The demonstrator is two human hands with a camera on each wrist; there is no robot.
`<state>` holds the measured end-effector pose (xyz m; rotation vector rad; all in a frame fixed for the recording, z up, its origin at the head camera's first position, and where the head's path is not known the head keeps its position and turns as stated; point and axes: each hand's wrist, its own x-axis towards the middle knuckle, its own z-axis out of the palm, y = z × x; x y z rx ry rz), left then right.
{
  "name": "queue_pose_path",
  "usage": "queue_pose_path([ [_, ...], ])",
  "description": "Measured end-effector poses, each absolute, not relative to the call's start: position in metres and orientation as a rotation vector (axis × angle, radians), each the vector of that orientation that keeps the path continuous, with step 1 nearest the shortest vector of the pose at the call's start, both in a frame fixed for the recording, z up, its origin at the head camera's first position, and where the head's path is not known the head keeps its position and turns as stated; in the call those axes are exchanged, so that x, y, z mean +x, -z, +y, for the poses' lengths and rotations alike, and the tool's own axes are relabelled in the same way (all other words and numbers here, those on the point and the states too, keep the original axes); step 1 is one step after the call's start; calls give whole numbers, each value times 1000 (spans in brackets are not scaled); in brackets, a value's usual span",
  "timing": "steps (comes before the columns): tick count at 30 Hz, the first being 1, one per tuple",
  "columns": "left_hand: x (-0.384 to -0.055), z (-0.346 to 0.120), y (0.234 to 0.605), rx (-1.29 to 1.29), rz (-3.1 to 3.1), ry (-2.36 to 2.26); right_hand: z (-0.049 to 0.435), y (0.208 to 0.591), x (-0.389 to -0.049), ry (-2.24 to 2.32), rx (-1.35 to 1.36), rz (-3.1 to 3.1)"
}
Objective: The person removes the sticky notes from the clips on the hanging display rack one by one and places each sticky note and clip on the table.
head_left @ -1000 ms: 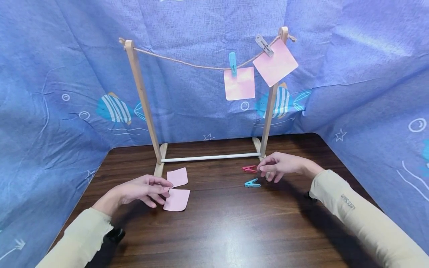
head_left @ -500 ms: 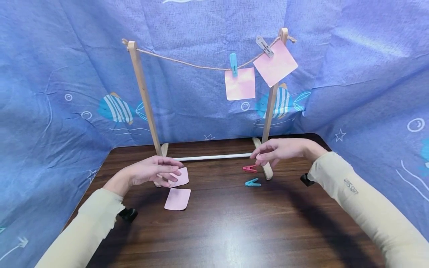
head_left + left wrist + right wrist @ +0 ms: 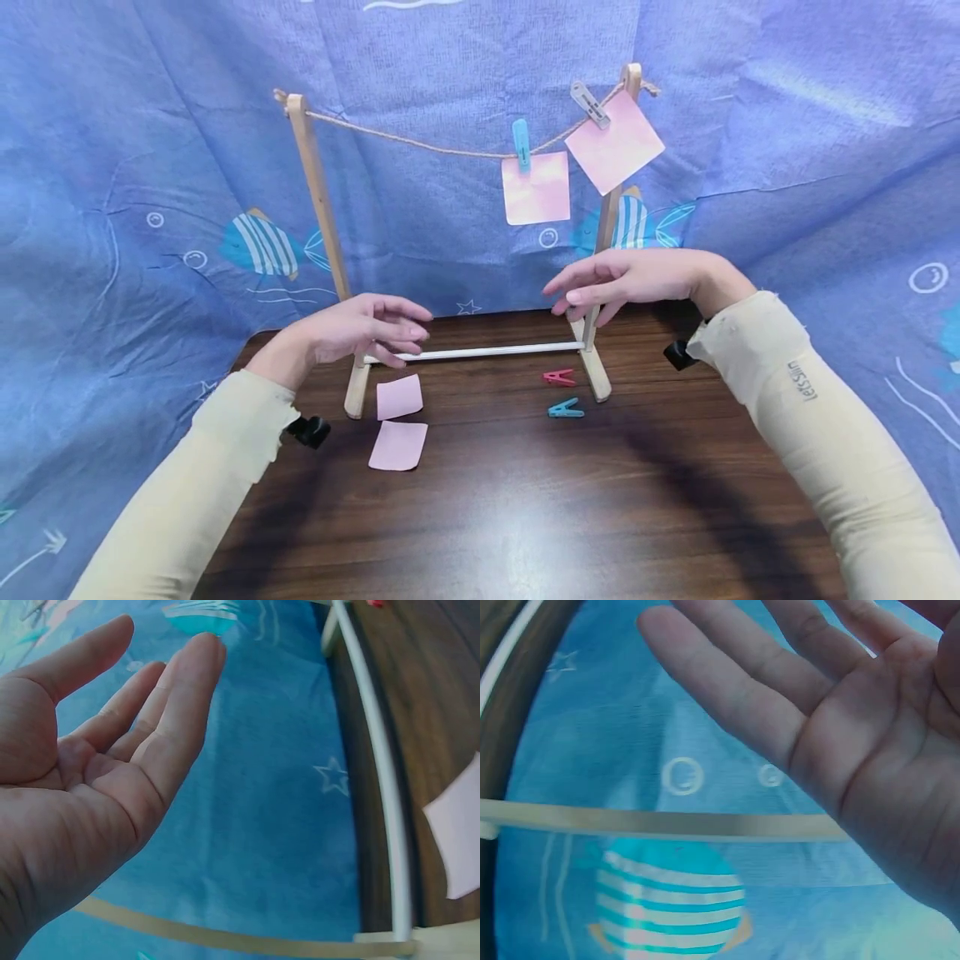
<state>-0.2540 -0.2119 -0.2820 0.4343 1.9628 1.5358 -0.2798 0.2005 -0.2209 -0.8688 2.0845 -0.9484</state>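
Observation:
My left hand [image 3: 367,329] hovers in front of the left post, above two pink paper squares on the table, the farther square [image 3: 400,397] and the nearer square [image 3: 398,446]. Its fingers are relaxed, and the left wrist view shows a bare palm. My right hand [image 3: 630,282] is raised by the right post, fingers loosely extended and holding nothing. Below it lie a red clothespin [image 3: 559,377] and a blue clothespin [image 3: 566,408]. On the rope [image 3: 420,143], a light-blue clothespin [image 3: 521,143] holds one pink square [image 3: 536,193], and a grey clothespin [image 3: 590,105] holds another pink square [image 3: 617,143].
The wooden frame has a left post [image 3: 318,192] and a right post [image 3: 607,221], joined low down by a white bar [image 3: 487,352]. It stands at the back of the dark wooden table [image 3: 480,517]. Behind hangs a blue fish-print cloth [image 3: 435,242].
Both hands have risen from the table, the left from over the paper squares and the right from beside the clothespins. The squares and clothespins have stayed in place.

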Motion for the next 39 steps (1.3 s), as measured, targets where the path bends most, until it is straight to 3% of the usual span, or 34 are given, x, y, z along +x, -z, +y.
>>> queue_pose_path([
  [17,-266,-169,216,454,2129,-1704,185,163,-281,1478,-1112,2149],
  [26,-274,-141,197,430,2058,-1881,174,147,-286,1871,-1002,2129],
  [39,-288,-95,187,315,1785,-2184,157,134,-297,1984,-908,2094],
])
